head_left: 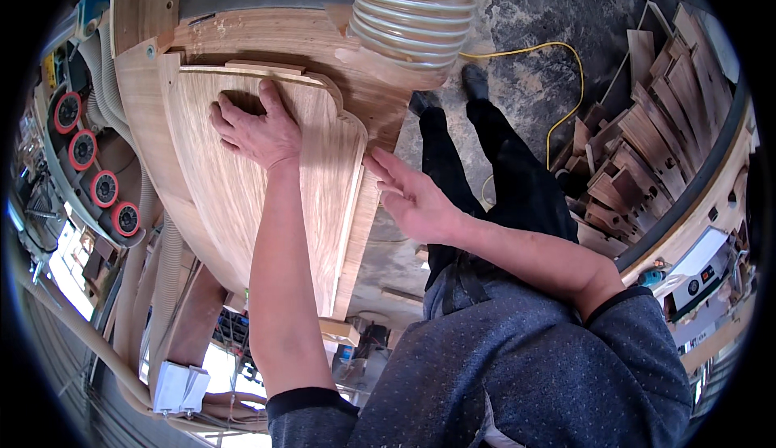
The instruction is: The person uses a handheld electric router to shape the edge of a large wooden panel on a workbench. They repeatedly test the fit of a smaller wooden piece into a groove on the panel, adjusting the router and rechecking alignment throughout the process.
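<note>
A pale wooden panel with a stepped, curved corner lies on a wooden worktop. My left hand rests on the panel's upper part, its fingers spread and slightly bent, holding nothing. At the panel's right edge is my right hand, index finger stretched out to the rim near the rounded corner. The other fingers of that hand are partly curled, and no object shows in them. A thin wooden strip sits along the panel's far edge, beside a dark recess in the worktop.
A ribbed clear hose stands beyond the worktop's far right. Stacked wood offcuts fill the right side, and a yellow cable crosses the concrete floor. Machinery with several red-rimmed rollers stands at left, near grey hoses.
</note>
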### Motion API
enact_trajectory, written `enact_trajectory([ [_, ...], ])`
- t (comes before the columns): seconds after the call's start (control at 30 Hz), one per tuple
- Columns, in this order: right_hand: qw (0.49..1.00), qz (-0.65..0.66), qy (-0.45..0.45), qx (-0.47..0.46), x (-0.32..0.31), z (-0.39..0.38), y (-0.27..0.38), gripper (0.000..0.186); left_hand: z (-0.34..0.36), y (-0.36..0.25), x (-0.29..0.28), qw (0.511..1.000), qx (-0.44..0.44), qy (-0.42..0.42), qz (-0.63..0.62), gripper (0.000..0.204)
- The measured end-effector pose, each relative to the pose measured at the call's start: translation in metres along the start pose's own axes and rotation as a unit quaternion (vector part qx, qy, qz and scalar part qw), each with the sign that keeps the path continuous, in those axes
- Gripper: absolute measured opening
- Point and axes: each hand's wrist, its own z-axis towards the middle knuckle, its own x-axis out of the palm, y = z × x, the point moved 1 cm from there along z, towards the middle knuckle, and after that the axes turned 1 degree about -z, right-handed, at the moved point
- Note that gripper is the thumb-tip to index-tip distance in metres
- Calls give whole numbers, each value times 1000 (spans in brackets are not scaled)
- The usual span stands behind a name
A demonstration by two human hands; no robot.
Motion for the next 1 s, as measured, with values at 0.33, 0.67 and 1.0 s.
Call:
enact_trajectory([
  [0.33, 1000, 10, -19, 20, -5, 7, 10, 60, 0, 4, 4, 1000, -4, -21, 15, 95],
  [0.67, 965, -246, 8, 88, -3, 20, 4, 32, 2, -1, -2, 1000, -8, 13, -2, 98],
  [1.0, 923, -365, -3, 119, 34, 33, -28, 50, 55, 163, -41, 991, -84, 105, -27, 84],
])
